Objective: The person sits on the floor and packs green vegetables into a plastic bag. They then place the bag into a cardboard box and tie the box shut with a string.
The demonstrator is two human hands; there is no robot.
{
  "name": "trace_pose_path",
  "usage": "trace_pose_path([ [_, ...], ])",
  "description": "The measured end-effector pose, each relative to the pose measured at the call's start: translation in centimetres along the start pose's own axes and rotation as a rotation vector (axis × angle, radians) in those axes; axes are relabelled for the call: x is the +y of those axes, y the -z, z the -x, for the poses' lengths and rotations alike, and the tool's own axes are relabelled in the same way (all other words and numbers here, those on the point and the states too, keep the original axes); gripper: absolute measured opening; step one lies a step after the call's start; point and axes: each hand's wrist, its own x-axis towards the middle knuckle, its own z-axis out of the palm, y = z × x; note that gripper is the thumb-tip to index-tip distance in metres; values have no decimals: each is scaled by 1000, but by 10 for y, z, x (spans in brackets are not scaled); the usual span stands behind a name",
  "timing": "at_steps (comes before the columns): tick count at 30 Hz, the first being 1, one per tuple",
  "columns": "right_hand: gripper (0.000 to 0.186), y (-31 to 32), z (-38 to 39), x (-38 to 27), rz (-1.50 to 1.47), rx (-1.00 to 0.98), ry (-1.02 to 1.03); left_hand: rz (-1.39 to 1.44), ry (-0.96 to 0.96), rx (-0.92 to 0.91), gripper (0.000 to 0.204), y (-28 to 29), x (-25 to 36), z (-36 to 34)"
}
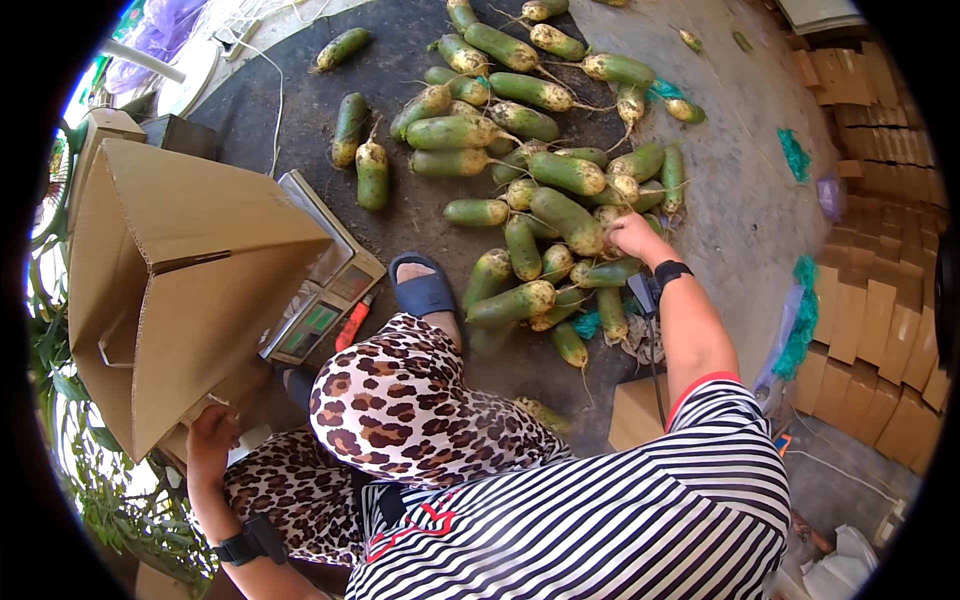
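Right hand (637, 238): fingers bent at the pale, soil-flecked end of a long green radish (562, 218); contact appears at the fingertips, but whether they are clenched on it cannot be told; the radish lies just left of that hand, on the heap. Left hand (212, 432): fingers curled near the lower edge of an open carton (220, 320); grip partly hidden, cannot tell whether it grasps anything.

Heaped radishes (455, 132) spread left of and beyond the right hand, a few nearer the body; shape cylindrical with blunt ends; skin smooth and green, passing to cream at one end, with brown dirt and thin, hair-like roots on several; orientations mixed, many overlapping.

Carton beyond the left hand: plain brown corrugated board, flaps raised, creases sharp; to its right, a metal-topped weighing scale (335, 262) with a lit green display (320, 318); a red object (355, 322) beside that.

Surface: dark, dusty mat (240, 110) under much of the heap; smooth grey floor (745, 190) right of the right hand, bearing crinkled teal plastic (793, 155); room: stacked brown cartons (880, 310) farther right; leafy plants (130, 500) left of the left hand; filmy purple plastic (165, 30) well beyond it.
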Motion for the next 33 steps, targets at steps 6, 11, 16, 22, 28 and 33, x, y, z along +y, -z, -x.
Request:
trace_pose_path([
  [6, 22, -42, -11, 41, -157, 430, 130, 14, 6, -74, 13, 6, 3, -6],
  [11, 54, -95, -20, 56, -52, 362, 3, -31, -28, -9, 13, 0, 15, -4],
  [16, 44, -111, 3, 46, -78, 355, 46, -88, -80, 11, 17, 7, -14, -3],
  [22, 27, -115, 53, 40, -103, 231, 180, -182, -140, 37, 19, 16, -13, 0],
  [28, 22, -116, 94, 22, -413, 147, 8, -5, -139, 40, 21, 23, -9, 11],
  [33, 24, -112, 129, -5, -627, 149, 41, -33, -230, 68, 22, 23, -7, 16],
])
